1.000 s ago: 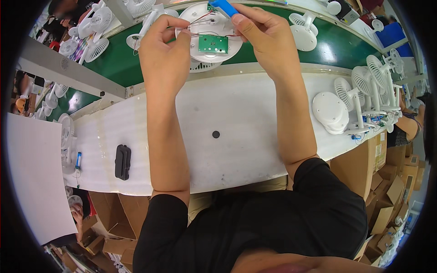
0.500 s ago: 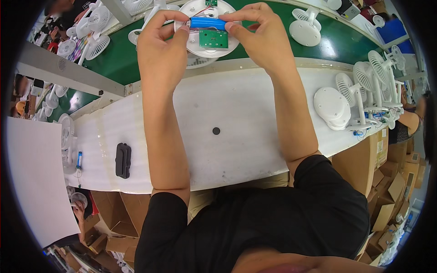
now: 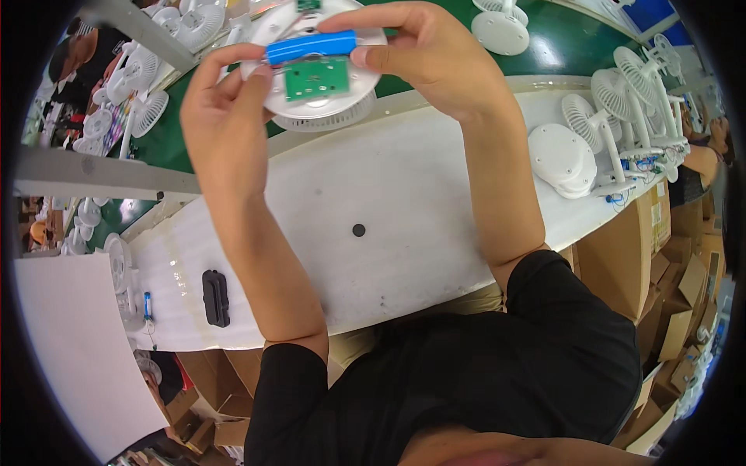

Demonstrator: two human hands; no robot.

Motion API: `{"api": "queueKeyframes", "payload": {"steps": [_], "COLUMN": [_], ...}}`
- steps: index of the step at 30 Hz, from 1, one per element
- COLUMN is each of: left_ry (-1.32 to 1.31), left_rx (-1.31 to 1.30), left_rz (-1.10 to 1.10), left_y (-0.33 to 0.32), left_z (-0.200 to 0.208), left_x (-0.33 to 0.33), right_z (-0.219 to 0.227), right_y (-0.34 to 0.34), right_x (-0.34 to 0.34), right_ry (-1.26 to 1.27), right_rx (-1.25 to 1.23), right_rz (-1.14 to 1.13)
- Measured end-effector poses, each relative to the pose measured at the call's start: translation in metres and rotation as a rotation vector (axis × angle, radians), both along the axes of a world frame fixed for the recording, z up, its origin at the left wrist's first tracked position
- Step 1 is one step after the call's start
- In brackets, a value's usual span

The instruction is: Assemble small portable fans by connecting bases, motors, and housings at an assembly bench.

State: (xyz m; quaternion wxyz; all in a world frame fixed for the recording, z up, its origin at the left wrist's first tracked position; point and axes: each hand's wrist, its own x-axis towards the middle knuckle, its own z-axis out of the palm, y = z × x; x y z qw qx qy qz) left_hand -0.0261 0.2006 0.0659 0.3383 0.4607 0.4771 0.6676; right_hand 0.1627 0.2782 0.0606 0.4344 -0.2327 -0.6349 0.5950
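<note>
A blue cylindrical battery is held by its two ends between my hands. The thumb and index finger of my left hand pinch at its left end, where thin wires show. My right hand grips the right end with thumb and index finger. Directly under the battery is a round white fan base, its inside facing up. A green circuit board sits in the base just nearer than the battery. A smaller green board is at the base's far side, cut by the frame edge.
A white fan grille shows below the base. On the white-covered bench lie a small black disc and a black oblong part. White round bases and several fans crowd the right; a metal post stands left.
The view has shifted a little. My hands, the battery and the base now appear further left, and the battery's right end tilts slightly upward in the picture. Both hands keep their grip.
</note>
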Motion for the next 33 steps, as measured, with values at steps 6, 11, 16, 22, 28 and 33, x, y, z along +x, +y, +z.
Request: {"api": "queueKeyframes", "payload": {"steps": [6,11,16,22,28,33], "left_ry": [0.226,0.300,0.284,0.265,0.193,0.134], "left_rx": [-0.096,-0.114,-0.152,-0.209,-0.108,-0.056], "left_rz": [-0.066,-0.093,-0.147,-0.049,0.145,0.262], "left_y": [0.012,0.010,-0.009,-0.061,-0.114,-0.146], "left_z": [0.020,0.045,0.046,0.035,0.002,-0.027], "left_x": [0.006,0.005,-0.013,0.031,0.043,0.050], "right_z": [0.001,0.035,0.043,0.014,-0.082,-0.080], "right_y": [0.027,0.008,0.000,-0.018,-0.006,-0.039], "right_x": [0.018,0.044,0.050,0.148,0.243,0.251], "right_ry": [-0.127,-0.130,-0.153,-0.811,-1.765,-1.450], "right_rx": [0.149,0.318,0.214,0.483,0.473,0.609], "right_rz": [-0.098,-0.161,0.098,-0.477,-0.703,-0.696]}}
